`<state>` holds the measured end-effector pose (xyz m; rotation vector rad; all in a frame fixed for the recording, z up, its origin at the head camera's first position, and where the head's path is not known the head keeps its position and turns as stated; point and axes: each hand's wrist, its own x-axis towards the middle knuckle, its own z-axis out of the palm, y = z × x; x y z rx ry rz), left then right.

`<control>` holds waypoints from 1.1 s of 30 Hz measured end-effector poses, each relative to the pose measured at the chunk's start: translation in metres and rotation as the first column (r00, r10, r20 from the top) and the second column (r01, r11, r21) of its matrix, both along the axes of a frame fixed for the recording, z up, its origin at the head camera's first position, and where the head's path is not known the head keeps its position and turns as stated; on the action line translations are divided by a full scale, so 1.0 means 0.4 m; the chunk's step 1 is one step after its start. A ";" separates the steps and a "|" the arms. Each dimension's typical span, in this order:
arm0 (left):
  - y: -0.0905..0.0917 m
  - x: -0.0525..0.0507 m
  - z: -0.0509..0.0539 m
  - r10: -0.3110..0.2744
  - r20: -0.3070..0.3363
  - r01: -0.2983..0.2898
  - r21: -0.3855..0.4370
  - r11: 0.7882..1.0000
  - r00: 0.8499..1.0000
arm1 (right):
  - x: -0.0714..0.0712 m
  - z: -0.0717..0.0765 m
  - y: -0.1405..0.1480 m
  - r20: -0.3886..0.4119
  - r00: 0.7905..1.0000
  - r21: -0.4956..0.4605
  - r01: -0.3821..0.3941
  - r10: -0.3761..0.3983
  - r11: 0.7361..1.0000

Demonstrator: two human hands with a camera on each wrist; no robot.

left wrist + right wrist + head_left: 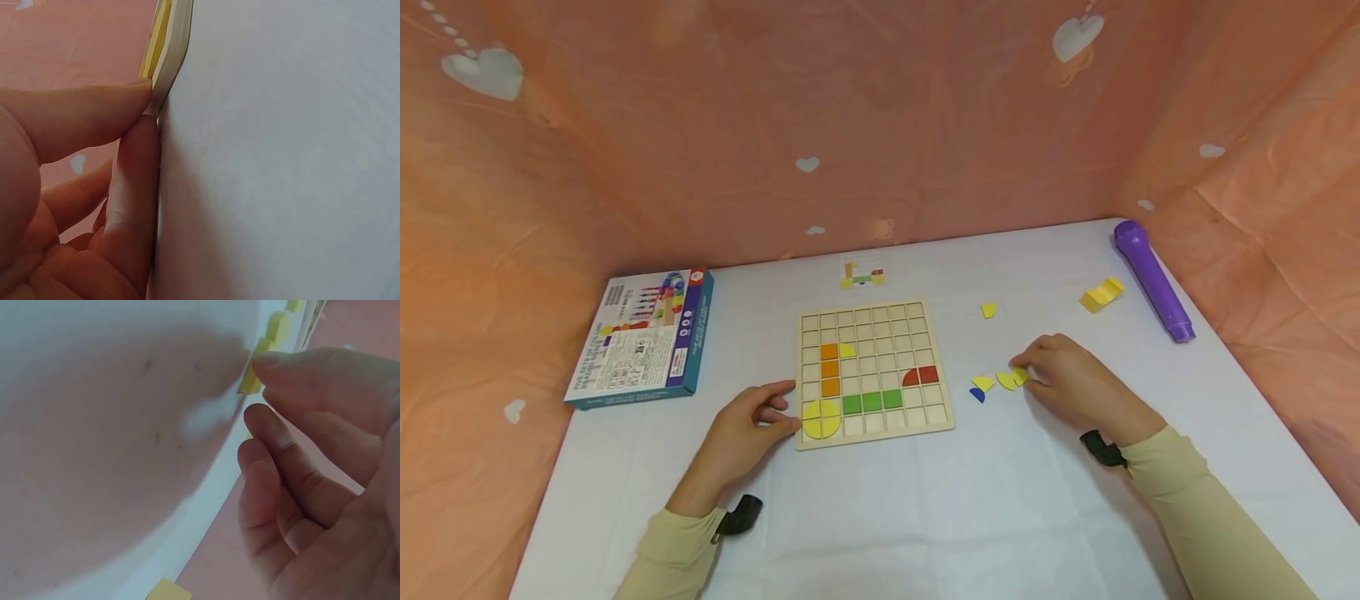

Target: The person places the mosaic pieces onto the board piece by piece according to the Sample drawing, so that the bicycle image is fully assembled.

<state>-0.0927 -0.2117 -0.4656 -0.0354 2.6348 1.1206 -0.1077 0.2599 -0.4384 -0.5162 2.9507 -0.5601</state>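
A wooden grid board (880,435) lies on the table, with orange and green squares, red pieces and yellow quarter-circles in its cells. My left hand (741,433) holds the board's left edge near the yellow circle; in the left wrist view its thumb and a finger (139,150) meet at the rim. Right of the board, my right hand (1063,379) pinches a yellow quarter-circle piece (1020,376) at table level. Close by lie two more yellow quarter-circles (1005,381) and a small blue half-circle (977,394). Fingers partly hide the pinched piece in the right wrist view.
A pattern card (862,272) lies behind the board. One loose yellow piece (988,311) lies farther back. At the right are a yellow wavy block (1102,295) and a purple microphone-shaped toy (1153,282). A toy box (640,337) lies at the left, and a pink curtain (880,108) hangs behind.
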 end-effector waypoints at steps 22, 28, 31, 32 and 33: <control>-0.001 0.009 0.008 0.006 0.025 -0.006 0.028 1.000 1.000 | -0.004 0.005 0.013 0.024 1.000 0.040 -0.010 0.009 0.999; -0.003 0.005 0.008 0.003 0.023 -0.003 0.024 1.000 1.000 | -0.007 0.025 -0.017 0.009 1.000 0.002 -0.023 0.023 1.000; -0.002 0.004 0.008 0.005 0.026 -0.006 0.022 1.000 1.000 | -0.015 0.027 -0.054 0.003 0.999 -0.015 -0.053 0.053 0.998; -0.002 0.004 0.008 0.006 0.026 -0.006 0.022 1.000 1.000 | -0.018 0.026 -0.069 -0.001 0.998 -0.022 -0.067 0.067 0.997; -0.001 0.004 0.008 0.008 0.027 -0.008 0.025 1.000 1.000 | -0.022 0.024 -0.083 -0.007 0.997 -0.029 -0.082 0.082 0.996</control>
